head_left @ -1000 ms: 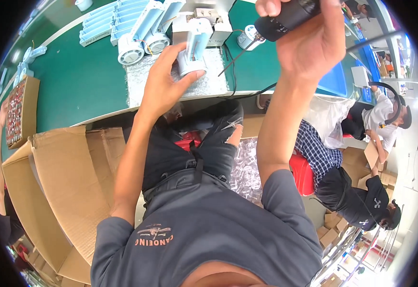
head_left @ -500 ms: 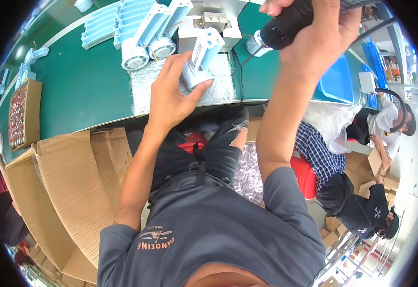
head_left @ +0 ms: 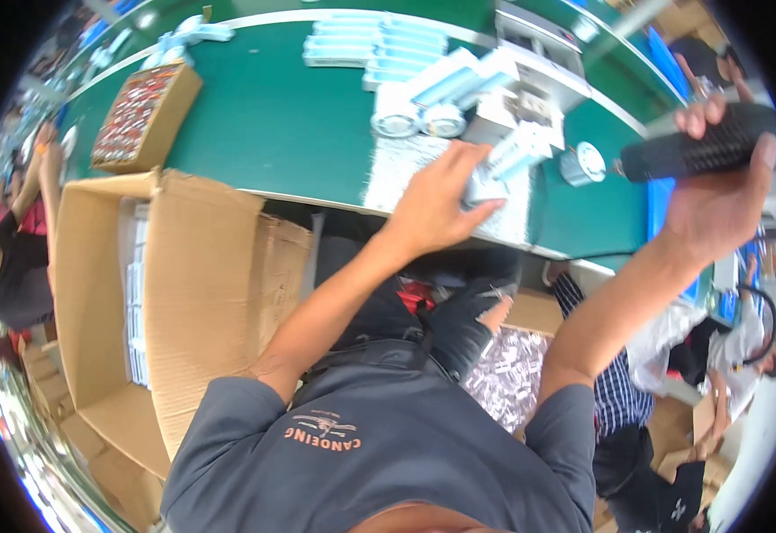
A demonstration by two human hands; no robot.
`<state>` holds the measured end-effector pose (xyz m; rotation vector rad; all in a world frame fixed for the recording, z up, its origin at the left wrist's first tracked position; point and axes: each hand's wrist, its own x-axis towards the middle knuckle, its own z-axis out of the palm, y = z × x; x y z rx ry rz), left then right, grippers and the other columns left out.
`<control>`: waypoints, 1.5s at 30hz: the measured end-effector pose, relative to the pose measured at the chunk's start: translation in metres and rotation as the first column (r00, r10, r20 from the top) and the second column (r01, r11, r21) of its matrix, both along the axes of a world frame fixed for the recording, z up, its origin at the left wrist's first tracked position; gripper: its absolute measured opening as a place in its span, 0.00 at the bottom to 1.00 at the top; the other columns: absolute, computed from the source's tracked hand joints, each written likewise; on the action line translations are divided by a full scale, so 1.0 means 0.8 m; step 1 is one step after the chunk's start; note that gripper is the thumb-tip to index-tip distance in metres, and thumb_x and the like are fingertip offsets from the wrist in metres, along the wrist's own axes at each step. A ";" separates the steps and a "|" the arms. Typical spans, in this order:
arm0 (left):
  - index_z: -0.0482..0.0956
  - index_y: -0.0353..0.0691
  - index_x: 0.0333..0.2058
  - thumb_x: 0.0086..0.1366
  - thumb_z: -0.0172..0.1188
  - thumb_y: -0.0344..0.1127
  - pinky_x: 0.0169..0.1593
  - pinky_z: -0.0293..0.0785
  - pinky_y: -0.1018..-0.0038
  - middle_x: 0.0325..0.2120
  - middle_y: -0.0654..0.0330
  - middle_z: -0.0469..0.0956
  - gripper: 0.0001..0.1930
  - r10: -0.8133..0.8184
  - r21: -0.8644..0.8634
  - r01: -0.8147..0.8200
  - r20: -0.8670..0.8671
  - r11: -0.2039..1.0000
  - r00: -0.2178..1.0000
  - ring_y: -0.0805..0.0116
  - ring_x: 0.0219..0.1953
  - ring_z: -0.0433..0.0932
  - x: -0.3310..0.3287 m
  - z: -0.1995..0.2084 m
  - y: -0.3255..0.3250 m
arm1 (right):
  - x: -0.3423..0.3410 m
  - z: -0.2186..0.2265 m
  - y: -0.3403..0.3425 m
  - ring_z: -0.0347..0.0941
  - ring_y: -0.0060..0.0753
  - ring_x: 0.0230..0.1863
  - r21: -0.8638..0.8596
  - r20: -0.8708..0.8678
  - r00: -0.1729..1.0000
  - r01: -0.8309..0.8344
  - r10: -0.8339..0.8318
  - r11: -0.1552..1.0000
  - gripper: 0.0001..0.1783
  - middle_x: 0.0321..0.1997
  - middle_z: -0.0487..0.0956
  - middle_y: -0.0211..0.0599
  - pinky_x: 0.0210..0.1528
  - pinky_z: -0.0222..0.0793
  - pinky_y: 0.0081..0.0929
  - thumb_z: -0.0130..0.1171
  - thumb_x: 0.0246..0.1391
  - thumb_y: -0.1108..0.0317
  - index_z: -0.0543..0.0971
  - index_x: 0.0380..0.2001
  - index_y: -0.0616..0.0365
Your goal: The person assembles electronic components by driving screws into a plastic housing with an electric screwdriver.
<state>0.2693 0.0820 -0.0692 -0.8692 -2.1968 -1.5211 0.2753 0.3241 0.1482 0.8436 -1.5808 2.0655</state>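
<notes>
Screwdriver [head_left: 703, 149], black and thick-bodied, 1 in view, sits in the grasp of the right hand [head_left: 716, 200], whose fingers wrap around it above the right side of the bench. Its nose points left toward 1 round white piece [head_left: 583, 164] on the green bench top [head_left: 263, 107], near but apart from it.

The left hand [head_left: 437, 200] grasps the base of 1 light blue part [head_left: 519, 151], thumb on the near side and fingers on the far side. This part is over the right half of 1 bubble-wrap sheet [head_left: 392, 173], its long arm tilted up to the right, just in front of 1 pale box-shaped fixture [head_left: 493, 115]; blur hides whether its base touches the sheet.

Left of the fixture, 2 similar blue assemblies [head_left: 397, 120] stand side by side with their round ends facing the person. Behind them lie 2 groups of ribbed blue pieces [head_left: 343, 43].

Farther left is 1 small carton [head_left: 170, 120] of red and silver bits, too many to count. Below it stands 1 large cardboard box [head_left: 201, 293] with pale blue parts inside, their number unclear.
</notes>
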 end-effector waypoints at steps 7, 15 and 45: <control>0.71 0.40 0.60 0.61 0.71 0.44 0.47 0.78 0.55 0.49 0.49 0.74 0.32 -0.011 -0.019 0.012 0.052 1.000 0.999 0.41 0.46 0.79 0.014 0.014 0.004 | 0.005 -0.022 -0.008 0.69 0.32 0.36 -0.002 0.069 0.948 -0.310 0.309 0.951 0.40 0.41 0.69 0.40 0.44 0.67 0.34 0.44 0.73 0.45 0.57 0.69 0.73; 0.73 0.32 0.57 0.57 0.76 0.38 0.54 0.75 0.61 0.50 0.45 0.77 0.32 -0.007 0.089 0.000 0.079 0.996 0.997 0.42 0.51 0.79 -0.001 0.001 -0.001 | 0.010 -0.046 -0.031 0.64 0.22 0.21 -0.100 0.010 0.830 -0.554 0.558 0.826 0.49 0.28 0.67 0.29 0.25 0.65 0.23 0.51 0.68 0.35 0.57 0.72 0.68; 0.76 0.30 0.55 0.56 0.77 0.32 0.57 0.72 0.69 0.47 0.54 0.79 0.30 -0.098 0.182 0.038 0.336 0.983 0.937 0.63 0.49 0.78 -0.012 0.009 0.007 | -0.103 -0.029 -0.068 0.68 0.19 0.14 -0.071 -0.463 0.822 0.337 -0.330 0.939 0.20 0.18 0.73 0.30 0.15 0.61 0.17 0.55 0.72 0.50 0.74 0.43 0.59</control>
